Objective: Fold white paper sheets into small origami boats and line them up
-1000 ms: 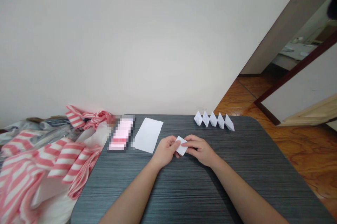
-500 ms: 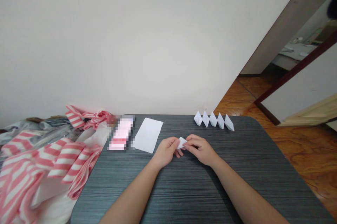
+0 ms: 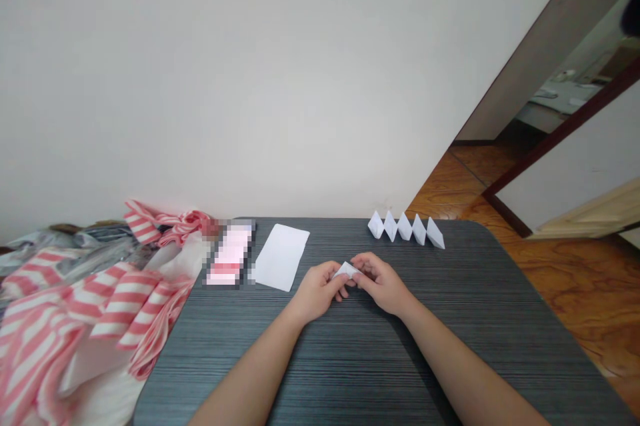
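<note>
A small piece of folded white paper (image 3: 346, 270), pointed at the top, is held between my two hands just above the middle of the table. My left hand (image 3: 317, 289) pinches its left side with thumb and fingers. On the other side, my right hand (image 3: 383, 284) grips the right part, its thumb laid on the near face. The fingers cover much of the lower paper. Farther back to the right, several folded white paper shapes (image 3: 405, 228) stand in a row. Blank white paper sheets (image 3: 283, 257) lie flat to the left of my hands.
The dark, wood-grained table (image 3: 340, 366) has rounded corners and stands against a white wall (image 3: 300, 79). A blurred-out pink rectangle (image 3: 230, 256) lies at its left edge. Red-and-white striped cloth (image 3: 120, 299) is heaped beyond that edge. A wooden floor (image 3: 570, 266) shows at right.
My right hand's fingers have shifted up behind the folded paper, and its thumb now presses on the front. The paper has turned slightly and shows a wider triangular outline.
</note>
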`<move>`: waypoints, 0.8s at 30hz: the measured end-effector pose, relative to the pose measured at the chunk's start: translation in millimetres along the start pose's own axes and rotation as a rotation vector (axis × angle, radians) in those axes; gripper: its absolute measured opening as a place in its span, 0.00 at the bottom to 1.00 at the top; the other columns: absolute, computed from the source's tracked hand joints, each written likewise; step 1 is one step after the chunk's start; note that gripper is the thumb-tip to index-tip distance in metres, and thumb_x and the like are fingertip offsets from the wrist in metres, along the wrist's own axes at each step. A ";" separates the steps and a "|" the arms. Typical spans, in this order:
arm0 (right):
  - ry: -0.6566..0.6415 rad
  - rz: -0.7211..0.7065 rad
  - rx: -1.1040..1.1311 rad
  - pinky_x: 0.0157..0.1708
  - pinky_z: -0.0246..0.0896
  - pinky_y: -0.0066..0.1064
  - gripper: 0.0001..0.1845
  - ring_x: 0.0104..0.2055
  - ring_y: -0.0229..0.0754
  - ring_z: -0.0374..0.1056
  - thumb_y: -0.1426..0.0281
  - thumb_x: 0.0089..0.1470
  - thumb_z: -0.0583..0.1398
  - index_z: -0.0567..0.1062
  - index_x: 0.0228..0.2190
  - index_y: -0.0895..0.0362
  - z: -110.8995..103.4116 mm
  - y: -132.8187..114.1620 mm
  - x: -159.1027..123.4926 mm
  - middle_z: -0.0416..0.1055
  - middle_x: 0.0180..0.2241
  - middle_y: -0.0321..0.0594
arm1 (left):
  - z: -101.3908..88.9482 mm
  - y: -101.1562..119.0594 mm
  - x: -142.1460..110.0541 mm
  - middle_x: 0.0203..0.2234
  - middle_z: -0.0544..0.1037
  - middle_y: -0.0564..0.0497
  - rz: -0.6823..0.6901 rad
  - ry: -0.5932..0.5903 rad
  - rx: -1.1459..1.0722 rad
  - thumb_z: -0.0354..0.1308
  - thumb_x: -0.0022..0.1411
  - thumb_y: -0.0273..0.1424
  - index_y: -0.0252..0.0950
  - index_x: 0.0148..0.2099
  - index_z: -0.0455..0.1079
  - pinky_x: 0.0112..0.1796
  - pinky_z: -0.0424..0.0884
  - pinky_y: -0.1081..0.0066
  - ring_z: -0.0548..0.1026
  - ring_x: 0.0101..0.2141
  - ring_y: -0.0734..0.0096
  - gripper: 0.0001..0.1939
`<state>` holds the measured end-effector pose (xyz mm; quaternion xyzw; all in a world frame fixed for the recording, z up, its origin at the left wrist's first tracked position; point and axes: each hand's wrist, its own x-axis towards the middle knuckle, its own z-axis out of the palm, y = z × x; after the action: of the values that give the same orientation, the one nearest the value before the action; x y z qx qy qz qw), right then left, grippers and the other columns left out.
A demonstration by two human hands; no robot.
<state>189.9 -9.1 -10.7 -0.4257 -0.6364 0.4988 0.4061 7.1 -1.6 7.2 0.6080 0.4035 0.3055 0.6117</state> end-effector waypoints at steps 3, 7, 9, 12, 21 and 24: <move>-0.009 0.007 -0.051 0.31 0.63 0.29 0.14 0.31 0.38 0.68 0.67 0.56 0.56 0.67 0.44 0.57 -0.7 -0.6 0.4 0.71 0.32 0.39 | 0.2 -1.6 -0.1 0.22 0.74 0.49 0.005 0.014 -0.004 0.49 0.61 0.41 0.31 0.36 0.69 0.23 0.66 0.76 0.70 0.21 0.76 0.17; -0.026 -0.003 -0.192 0.28 0.61 0.27 0.10 0.28 0.37 0.66 0.67 0.56 0.55 0.72 0.37 0.58 -2.9 -5.3 1.2 0.72 0.29 0.39 | 0.6 -4.1 -0.4 0.22 0.74 0.49 0.009 0.037 -0.016 0.50 0.61 0.41 0.31 0.35 0.68 0.23 0.65 0.76 0.70 0.20 0.76 0.17; -0.028 -0.012 -0.249 0.26 0.59 0.26 0.10 0.26 0.36 0.64 0.67 0.57 0.55 0.74 0.33 0.58 -3.5 -8.5 1.5 0.71 0.27 0.38 | 0.9 -5.0 -0.2 0.21 0.74 0.49 0.006 0.054 -0.027 0.50 0.60 0.41 0.31 0.35 0.68 0.22 0.64 0.76 0.69 0.20 0.77 0.17; -0.023 -0.017 -0.300 0.25 0.58 0.25 0.11 0.25 0.35 0.63 0.67 0.57 0.54 0.74 0.29 0.58 -3.8 -12.7 1.7 0.70 0.24 0.37 | 1.3 -5.5 0.1 0.21 0.74 0.49 0.001 0.071 -0.038 0.51 0.60 0.41 0.31 0.35 0.69 0.22 0.64 0.77 0.69 0.19 0.77 0.17; -0.027 0.011 -0.336 0.23 0.55 0.24 0.13 0.21 0.34 0.61 0.67 0.57 0.54 0.72 0.26 0.58 -3.6 -12.8 0.5 0.67 0.19 0.33 | 1.6 -3.5 0.1 0.21 0.74 0.49 0.001 0.052 -0.006 0.49 0.61 0.41 0.31 0.34 0.68 0.22 0.65 0.76 0.70 0.20 0.76 0.17; -0.025 0.015 -0.327 0.22 0.55 0.24 0.13 0.20 0.33 0.61 0.66 0.57 0.54 0.71 0.25 0.58 -3.2 -12.3 0.3 0.66 0.18 0.33 | 1.9 -3.6 0.1 0.21 0.74 0.49 -0.002 0.052 -0.005 0.49 0.61 0.41 0.31 0.34 0.68 0.23 0.65 0.76 0.70 0.20 0.76 0.17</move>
<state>191.2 -9.6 1.9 -0.4846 -0.7109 0.3970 0.3195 8.4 -2.8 3.6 0.5979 0.4189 0.3218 0.6029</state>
